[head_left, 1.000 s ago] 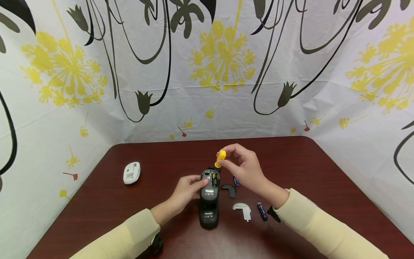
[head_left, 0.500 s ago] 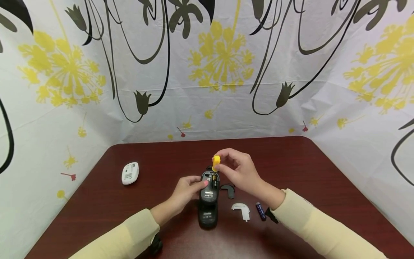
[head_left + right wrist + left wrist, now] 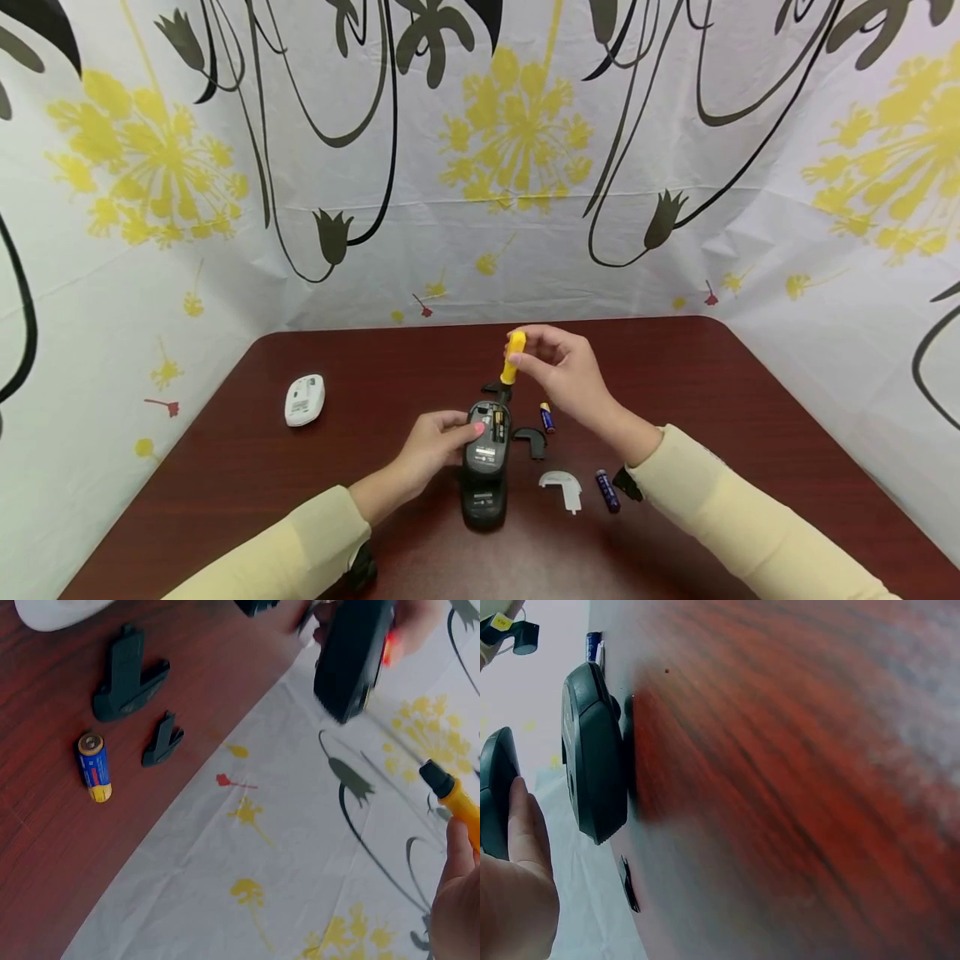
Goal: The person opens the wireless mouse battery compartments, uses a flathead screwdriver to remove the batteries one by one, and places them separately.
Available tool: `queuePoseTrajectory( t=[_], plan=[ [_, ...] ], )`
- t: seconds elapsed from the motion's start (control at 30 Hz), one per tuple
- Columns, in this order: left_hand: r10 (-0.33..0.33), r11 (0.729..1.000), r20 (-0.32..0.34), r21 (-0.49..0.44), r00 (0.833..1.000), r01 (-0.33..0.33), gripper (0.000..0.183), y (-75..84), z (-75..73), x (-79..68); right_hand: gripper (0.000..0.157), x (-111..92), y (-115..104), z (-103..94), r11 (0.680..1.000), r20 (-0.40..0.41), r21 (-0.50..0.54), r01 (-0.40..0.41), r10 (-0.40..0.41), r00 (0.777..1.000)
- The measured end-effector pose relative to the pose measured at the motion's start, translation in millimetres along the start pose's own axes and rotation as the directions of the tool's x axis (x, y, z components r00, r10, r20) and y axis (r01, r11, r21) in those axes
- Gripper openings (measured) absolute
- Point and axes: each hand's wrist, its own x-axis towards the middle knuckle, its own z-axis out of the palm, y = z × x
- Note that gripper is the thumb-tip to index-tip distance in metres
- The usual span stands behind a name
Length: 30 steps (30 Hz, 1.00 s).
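Observation:
My left hand (image 3: 429, 446) holds a black computer mouse (image 3: 486, 454) with its underside up, the thumb lying on it beside the open battery compartment (image 3: 497, 419). A battery with a black and gold wrapper shows in that compartment. My right hand (image 3: 570, 371) pinches the yellow handle of a screwdriver (image 3: 514, 354) between thumb and fingers. The thin shaft points down to the far end of the held mouse; in the right wrist view it is blurred, with the screwdriver (image 3: 459, 801) reaching toward the mouse (image 3: 356, 660). A second black mouse (image 3: 483, 504) lies underside up just nearer.
Right of the mice are a black battery cover (image 3: 532, 440), a white battery cover (image 3: 564, 488) and two blue batteries, one far (image 3: 547, 418) and one near (image 3: 607, 491). A smaller black cover (image 3: 493, 387) lies beyond. A white mouse (image 3: 305, 400) sits at the left.
The screwdriver first dipped left toward the held mouse, then rose back up and right, its shaft now showing. The far blue battery has come back into sight. The left hand stays nearly still.

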Motion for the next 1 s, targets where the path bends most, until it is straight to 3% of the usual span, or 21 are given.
queuePoseTrajectory(
  t=[0.1,0.2,0.33,0.5,0.57,0.83,1.0],
  plan=[
    [0.006,1.0,0.004,0.014,1.0,-0.006,0.04,-0.7,0.4,-1.1,0.024,6,4,-4.9,0.992,-0.03,0.077,-0.103,0.105,0.994],
    [0.006,1.0,0.001,0.027,1.0,-0.006,0.04,-1.3,0.8,-1.9,0.028,11,8,-9.1,0.964,-0.049,0.159,-0.212,0.222,0.974],
    [-0.001,1.0,-0.005,0.013,1.0,0.001,0.04,-2.1,0.5,-2.5,0.032,17,16,-13.0,0.905,-0.048,0.242,-0.349,0.37,0.928],
    [-0.001,1.0,0.006,-0.017,1.0,0.001,0.039,-3.2,-0.3,-3.6,0.034,24,28,-16.7,0.822,-0.021,0.284,-0.494,0.521,0.853],
    [0.002,1.0,0.016,-0.018,1.0,-0.002,0.04,-3.4,0.1,-3.8,0.034,26,34,-18.4,0.792,-0.009,0.289,-0.537,0.564,0.826],
    [-0.003,1.0,0.028,-0.018,1.0,0.003,0.04,-2.9,2.5,-5.2,0.043,32,50,-18.9,0.719,0.046,0.268,-0.642,0.656,0.754],
    [-0.008,1.0,0.025,-0.01,1.0,0.008,0.04,-2.8,3.1,-6.3,0.042,34,57,-18.3,0.685,0.07,0.264,-0.679,0.688,0.722]
  ],
)
